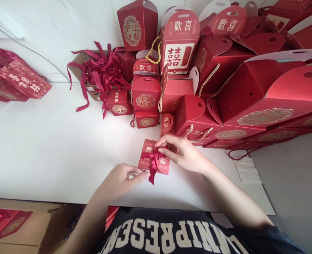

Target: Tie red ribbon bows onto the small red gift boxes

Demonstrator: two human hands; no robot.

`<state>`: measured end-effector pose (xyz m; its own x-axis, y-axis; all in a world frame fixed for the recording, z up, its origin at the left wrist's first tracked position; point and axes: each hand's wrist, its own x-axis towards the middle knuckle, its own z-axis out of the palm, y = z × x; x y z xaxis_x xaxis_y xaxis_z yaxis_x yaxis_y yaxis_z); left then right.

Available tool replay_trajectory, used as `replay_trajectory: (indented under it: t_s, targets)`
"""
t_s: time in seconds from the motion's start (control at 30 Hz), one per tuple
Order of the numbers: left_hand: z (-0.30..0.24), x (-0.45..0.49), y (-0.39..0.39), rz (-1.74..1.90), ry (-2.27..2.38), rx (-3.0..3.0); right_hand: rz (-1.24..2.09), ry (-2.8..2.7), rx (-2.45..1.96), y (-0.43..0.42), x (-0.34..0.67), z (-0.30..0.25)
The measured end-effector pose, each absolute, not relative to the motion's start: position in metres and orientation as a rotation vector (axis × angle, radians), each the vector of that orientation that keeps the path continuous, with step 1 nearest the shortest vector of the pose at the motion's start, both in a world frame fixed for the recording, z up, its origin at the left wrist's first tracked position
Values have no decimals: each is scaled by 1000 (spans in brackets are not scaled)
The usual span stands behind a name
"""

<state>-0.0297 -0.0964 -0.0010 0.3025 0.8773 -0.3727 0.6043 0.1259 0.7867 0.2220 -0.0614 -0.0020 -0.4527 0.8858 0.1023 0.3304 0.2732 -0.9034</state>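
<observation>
A small red gift box (142, 163) with pale Chinese characters lies on the white table in front of me. Across its top a dark red satin ribbon (153, 163) is tied in a bow, one tail hanging over the near edge. My right hand (178, 151) is closed in a pinch on the bow's right side, thumb and fingers on the ribbon. At the box's near left corner, my left hand (126, 178) is closed, its thumb tip against the hanging ribbon tail. Its fingertips are partly hidden there.
Many red gift boxes (181, 42) are stacked along the back and right, some with gold cord handles. Loose ribbons (103, 70) spill from a cardboard box behind. More red packaging (23, 79) stands far left on the white table (52, 151). A carton (26, 229) is below left.
</observation>
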Motion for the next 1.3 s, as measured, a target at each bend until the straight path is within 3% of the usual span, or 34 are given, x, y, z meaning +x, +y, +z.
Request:
replay_trajectory:
  t_s: [0.1,0.33,0.53,1.1,1.3]
  targets:
    - [-7,-21,-95,234,1212,1434,1163,-1889,-1116,-62,221,-5]
    - [-21,-26,-69,700,1186,1254,1263,-1780,-1128,-67,218,-5]
    - [-28,-33,-55,656,1176,1334,1307,-1654,-1128,-62,219,-9]
    - [-32,-27,-71,944,1280,2693,1385,-1599,-1102,-62,217,-16]
    - [-29,-16,-69,799,1334,2815,1385,-1598,-1107,-63,216,-17]
